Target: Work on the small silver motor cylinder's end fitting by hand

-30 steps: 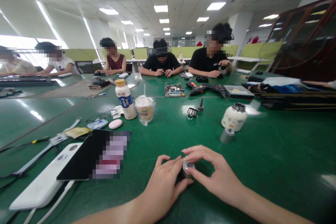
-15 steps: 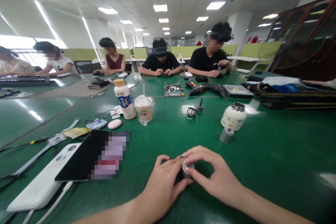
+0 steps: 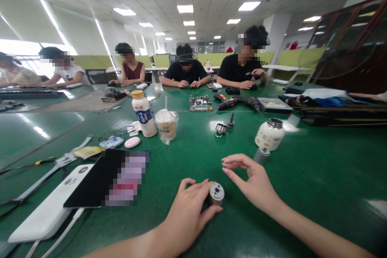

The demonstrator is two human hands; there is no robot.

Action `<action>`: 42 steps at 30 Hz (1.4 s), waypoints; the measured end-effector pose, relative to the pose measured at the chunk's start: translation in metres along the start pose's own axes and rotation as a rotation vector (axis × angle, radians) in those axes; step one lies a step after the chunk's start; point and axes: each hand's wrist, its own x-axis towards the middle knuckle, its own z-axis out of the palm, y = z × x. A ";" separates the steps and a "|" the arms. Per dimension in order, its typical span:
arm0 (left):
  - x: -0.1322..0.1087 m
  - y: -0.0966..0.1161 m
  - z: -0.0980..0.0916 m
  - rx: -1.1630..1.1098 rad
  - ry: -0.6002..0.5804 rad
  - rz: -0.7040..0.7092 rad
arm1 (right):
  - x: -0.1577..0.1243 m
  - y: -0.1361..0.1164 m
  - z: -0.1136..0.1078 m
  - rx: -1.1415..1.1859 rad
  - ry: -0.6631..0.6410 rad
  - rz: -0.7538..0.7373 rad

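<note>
The left grip (image 3: pixel 188 208) partly hides the metal cylinder (image 3: pixel 217 194); the right grip (image 3: pixel 255 183) partly hides the grey cylinder (image 3: pixel 261 153).

Green partitions (image 3: pixel 298 60), white desks (image 3: pixel 282 68) and ceiling light panels (image 3: pixel 249 6) suggest an office.

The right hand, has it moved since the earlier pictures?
Yes. Against the cream-coloured bottle, which stands where it was, the right hand has come off the small metal cylinder and moved forward, nearer to that bottle.
</note>
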 end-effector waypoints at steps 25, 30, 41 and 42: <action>0.001 0.001 -0.002 -0.034 -0.025 -0.008 | -0.012 -0.024 0.005 0.149 -0.209 -0.113; 0.001 0.000 0.000 -0.058 -0.025 -0.010 | -0.012 -0.028 0.004 0.065 -0.245 -0.205; 0.001 0.001 -0.003 -0.044 -0.039 -0.009 | -0.014 -0.032 0.005 -0.020 -0.243 -0.141; 0.001 0.001 -0.003 -0.046 -0.041 -0.011 | -0.014 -0.032 0.005 -0.020 -0.240 -0.136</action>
